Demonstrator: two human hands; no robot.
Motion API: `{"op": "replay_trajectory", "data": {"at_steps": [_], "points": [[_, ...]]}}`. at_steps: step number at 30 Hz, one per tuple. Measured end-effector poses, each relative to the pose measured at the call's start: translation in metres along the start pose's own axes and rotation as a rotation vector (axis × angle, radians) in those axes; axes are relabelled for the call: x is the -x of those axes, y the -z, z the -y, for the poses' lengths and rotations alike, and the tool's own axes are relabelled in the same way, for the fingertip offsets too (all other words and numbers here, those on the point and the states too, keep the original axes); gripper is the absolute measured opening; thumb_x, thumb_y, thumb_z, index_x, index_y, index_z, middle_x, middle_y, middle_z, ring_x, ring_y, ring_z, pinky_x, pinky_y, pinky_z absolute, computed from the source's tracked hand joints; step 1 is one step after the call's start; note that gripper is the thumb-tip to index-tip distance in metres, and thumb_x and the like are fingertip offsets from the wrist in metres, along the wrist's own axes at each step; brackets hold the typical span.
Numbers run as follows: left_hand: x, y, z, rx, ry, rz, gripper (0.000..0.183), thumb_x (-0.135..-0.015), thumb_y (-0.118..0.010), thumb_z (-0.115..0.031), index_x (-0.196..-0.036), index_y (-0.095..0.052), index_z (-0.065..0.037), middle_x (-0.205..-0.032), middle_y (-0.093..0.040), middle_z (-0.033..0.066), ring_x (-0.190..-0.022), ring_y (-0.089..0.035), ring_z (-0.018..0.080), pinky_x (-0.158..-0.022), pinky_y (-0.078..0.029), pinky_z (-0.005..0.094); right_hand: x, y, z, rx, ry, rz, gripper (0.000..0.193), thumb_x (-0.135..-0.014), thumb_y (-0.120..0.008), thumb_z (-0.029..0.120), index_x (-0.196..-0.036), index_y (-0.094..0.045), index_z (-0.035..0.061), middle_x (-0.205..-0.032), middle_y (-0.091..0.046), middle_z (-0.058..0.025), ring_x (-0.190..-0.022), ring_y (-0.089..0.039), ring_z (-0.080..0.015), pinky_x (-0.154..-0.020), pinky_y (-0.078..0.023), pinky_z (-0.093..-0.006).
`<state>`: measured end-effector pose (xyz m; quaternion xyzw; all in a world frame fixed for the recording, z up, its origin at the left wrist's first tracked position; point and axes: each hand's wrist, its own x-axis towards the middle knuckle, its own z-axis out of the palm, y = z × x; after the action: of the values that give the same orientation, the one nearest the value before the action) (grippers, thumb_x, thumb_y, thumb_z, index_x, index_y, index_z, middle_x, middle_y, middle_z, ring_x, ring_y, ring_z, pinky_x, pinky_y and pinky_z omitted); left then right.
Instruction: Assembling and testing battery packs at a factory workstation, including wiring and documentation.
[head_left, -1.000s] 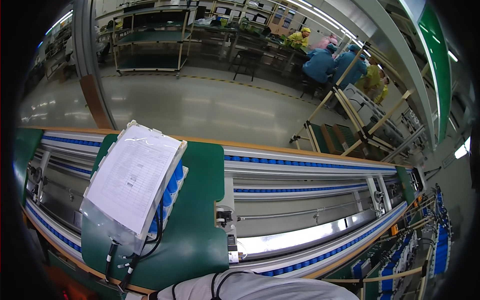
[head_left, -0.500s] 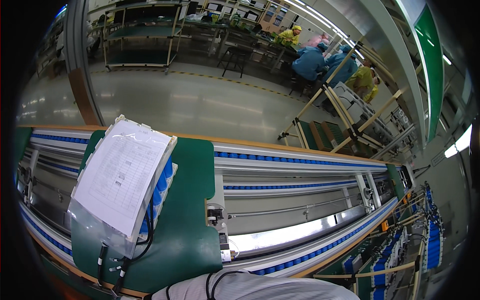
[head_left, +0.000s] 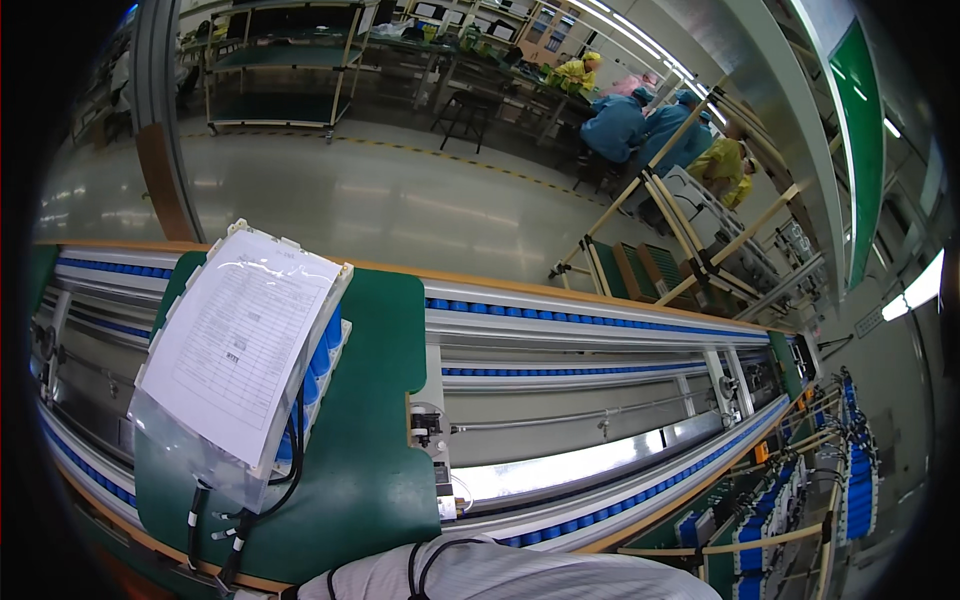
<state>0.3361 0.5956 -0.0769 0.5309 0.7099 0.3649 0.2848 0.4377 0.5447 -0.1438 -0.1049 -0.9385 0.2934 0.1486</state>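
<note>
Neither of my hands shows in the head view. Only a bit of my white striped garment [head_left: 500, 575] shows at the lower edge. A green pallet [head_left: 375, 440] lies on the conveyor line in front of me. On it rests a blue battery pack [head_left: 320, 355] covered by a paper sheet in a clear plastic sleeve [head_left: 240, 345]. Black cables [head_left: 240, 520] with white ties trail from the pack toward the near edge of the pallet.
The roller conveyor [head_left: 620, 330] with blue rollers runs left to right. A small metal stopper unit [head_left: 428, 428] sits between the rails. Racks of blue parts [head_left: 850, 490] stand at the right. Several people in blue and yellow coats [head_left: 640, 125] work at far benches across a shiny floor.
The view has shifted, so the pallet and pack sit a little further right and the far benches appear closer. The pallet itself seems unmoved on the line.
</note>
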Motion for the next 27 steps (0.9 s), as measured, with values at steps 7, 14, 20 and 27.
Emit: {"op": "replay_trajectory", "data": {"at_steps": [7,14,20,27], "points": [[0.009,0.014,0.010,-0.015,0.011,-0.032,0.038,-0.093,-0.055,-0.041,-0.112,-0.058,-0.009,-0.104,-0.062,0.0138,-0.094,-0.062,0.0303,-0.079,-0.049,0.0476,-0.003,0.004,0.000,-0.027,-0.004,0.036,0.020,-0.074,-0.060,0.026,-0.068,-0.073,0.0122,-0.068,-0.069,-0.0092,-0.066,-0.068,-0.0302,-0.062,-0.053,-0.0466],[0.041,0.040,0.027,-0.040,0.033,-0.143,0.037,-0.093,-0.055,-0.041,-0.112,-0.058,-0.009,-0.103,-0.061,0.0134,-0.093,-0.062,0.0304,-0.079,-0.048,0.0482,0.000,0.014,0.001,-0.024,-0.028,0.020,0.021,-0.071,-0.060,0.029,-0.067,-0.073,0.0125,-0.066,-0.069,-0.0101,-0.064,-0.068,-0.0319,-0.060,-0.053,-0.0467],[0.099,0.072,0.060,-0.122,0.126,-0.316,0.036,-0.093,-0.055,-0.041,-0.111,-0.058,-0.010,-0.102,-0.061,0.0130,-0.093,-0.061,0.0305,-0.079,-0.048,0.0486,-0.008,-0.016,-0.005,-0.031,-0.097,0.154,0.023,-0.072,-0.067,0.028,-0.074,-0.073,0.0059,-0.075,-0.069,-0.0158,-0.072,-0.068,-0.0348,-0.066,-0.052,-0.0441],[0.251,0.131,0.184,-0.417,0.400,-0.674,0.035,-0.093,-0.054,-0.040,-0.111,-0.058,-0.010,-0.101,-0.061,0.0125,-0.093,-0.061,0.0306,-0.079,-0.047,0.0492,-0.004,0.044,0.007,-0.135,-0.210,0.314,0.026,-0.081,-0.057,0.029,-0.083,-0.067,0.0058,-0.083,-0.067,-0.0175,-0.080,-0.066,-0.0387,-0.070,-0.053,-0.0481]]}}
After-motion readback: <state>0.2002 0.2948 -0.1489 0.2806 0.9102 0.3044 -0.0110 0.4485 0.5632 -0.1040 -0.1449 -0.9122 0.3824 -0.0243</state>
